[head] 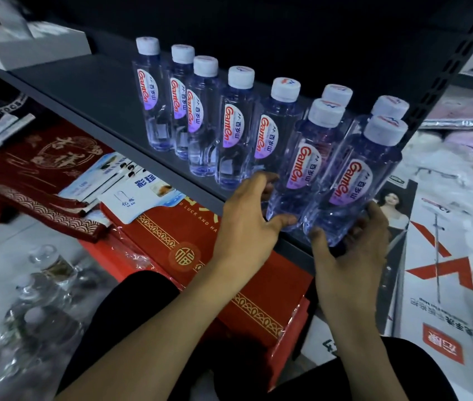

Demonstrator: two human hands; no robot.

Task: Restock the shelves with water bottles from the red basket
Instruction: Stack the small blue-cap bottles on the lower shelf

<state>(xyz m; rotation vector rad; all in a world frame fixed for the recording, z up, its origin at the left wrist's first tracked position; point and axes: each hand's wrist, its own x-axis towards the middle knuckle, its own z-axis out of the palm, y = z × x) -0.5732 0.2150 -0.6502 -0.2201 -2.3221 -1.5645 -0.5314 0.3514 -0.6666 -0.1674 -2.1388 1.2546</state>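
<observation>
A dark grey metal shelf (pixel 90 91) carries a line of clear plastic water bottles (pixel 200 117) with white screw caps and oval red-lettered labels. The line runs from the shelf's back left toward its front right corner, where the bottles stand two deep.

At the shelf's front edge the left hand (pixel 246 218) takes the base of one such bottle, the left-hand bottle (pixel 301 169). Its grip is closed round the bottle, thumb across the front and fingers curled behind. Just beside it, nearer the shelf's right end, the right hand (pixel 351 256) cups the base of the right-hand bottle (pixel 351 183), thumb on one side and fingers round the other. That bottle leans back over the shelf, and I cannot tell whether its base rests on the edge.

Below the shelf lie red cardboard gift boxes (pixel 189 235) with gold patterned borders. Lower left of the shelf are more clear bottles (pixel 44 287), too blurred to read. A black perforated upright (pixel 467 44) rises at the shelf's right end.
</observation>
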